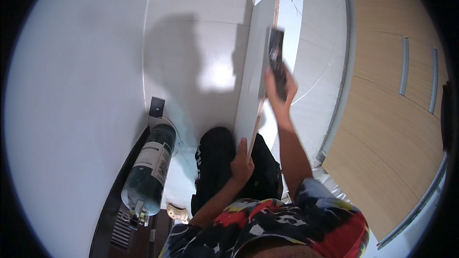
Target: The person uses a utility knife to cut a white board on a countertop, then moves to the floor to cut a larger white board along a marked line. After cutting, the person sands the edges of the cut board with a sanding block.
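Observation:
A large pale tile (251, 86) stands on its edge on the floor, reaching away from me. My left hand (242, 162) grips its near end, by my knees in black trousers. My right hand (279, 86) is raised beside the tile's right face, shut on a dark flat hand tool (276, 57) that lies against the tile's upper edge. The tool is blurred, so its kind is unclear.
A dark green gas cylinder (150, 172) lies along the white wall at the left, over a dark grated strip (124, 229). A wooden wardrobe (392, 114) with long handles fills the right. A pale tiled floor (201, 67) stretches ahead, with another white sheet (291, 24) behind the tile.

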Demonstrator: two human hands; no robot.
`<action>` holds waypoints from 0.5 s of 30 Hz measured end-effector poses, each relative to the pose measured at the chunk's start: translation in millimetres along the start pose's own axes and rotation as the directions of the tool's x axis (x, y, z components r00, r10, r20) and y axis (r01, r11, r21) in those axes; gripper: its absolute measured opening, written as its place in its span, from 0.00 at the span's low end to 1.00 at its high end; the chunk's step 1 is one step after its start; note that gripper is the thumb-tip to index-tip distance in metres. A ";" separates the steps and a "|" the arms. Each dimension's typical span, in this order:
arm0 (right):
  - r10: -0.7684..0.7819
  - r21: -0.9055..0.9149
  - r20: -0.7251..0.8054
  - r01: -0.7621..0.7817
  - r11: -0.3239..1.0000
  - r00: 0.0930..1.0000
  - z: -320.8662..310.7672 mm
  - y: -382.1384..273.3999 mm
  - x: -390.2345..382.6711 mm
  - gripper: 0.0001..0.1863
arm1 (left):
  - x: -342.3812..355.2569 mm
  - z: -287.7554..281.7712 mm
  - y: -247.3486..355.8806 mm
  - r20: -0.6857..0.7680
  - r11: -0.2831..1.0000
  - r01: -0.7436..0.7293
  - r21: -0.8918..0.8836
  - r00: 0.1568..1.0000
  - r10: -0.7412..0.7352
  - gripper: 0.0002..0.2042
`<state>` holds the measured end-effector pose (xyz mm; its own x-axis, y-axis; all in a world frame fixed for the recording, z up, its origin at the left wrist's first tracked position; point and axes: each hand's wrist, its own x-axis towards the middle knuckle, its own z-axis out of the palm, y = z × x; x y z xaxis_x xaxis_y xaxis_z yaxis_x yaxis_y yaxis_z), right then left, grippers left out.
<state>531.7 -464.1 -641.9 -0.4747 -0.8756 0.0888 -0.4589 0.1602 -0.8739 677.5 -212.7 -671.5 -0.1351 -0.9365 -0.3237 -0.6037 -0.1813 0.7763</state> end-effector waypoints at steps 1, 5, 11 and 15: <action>-0.043 -0.106 -0.016 0.041 0.994 0.999 9.9 4.1 45.6 0.15 | 2.9 -1.0 -0.8 0.000 1.000 0.000 -0.003 1.000 0.000 0.33; -0.126 -0.232 0.018 0.126 0.965 0.992 51.4 18.8 229.6 0.20 | 3.4 -9.2 -1.2 0.016 1.000 0.006 0.004 1.000 -0.007 0.32; 0.095 0.367 -0.199 -0.015 0.930 0.975 4.6 36.7 322.3 0.29 | 8.9 1.0 4.3 0.054 0.999 -0.040 0.010 0.998 0.040 0.31; 0.205 0.669 0.172 -0.267 0.694 0.964 -48.7 -31.1 147.5 0.37 | 15.6 -17.4 6.9 0.040 0.996 -0.065 0.058 0.997 0.063 0.30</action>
<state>439.4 -576.1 -578.4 -0.4220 -0.8895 -0.1755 0.3102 0.0402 -0.9498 684.9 -233.7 -661.8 -0.2040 -0.9331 -0.2960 -0.6385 -0.1024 0.7628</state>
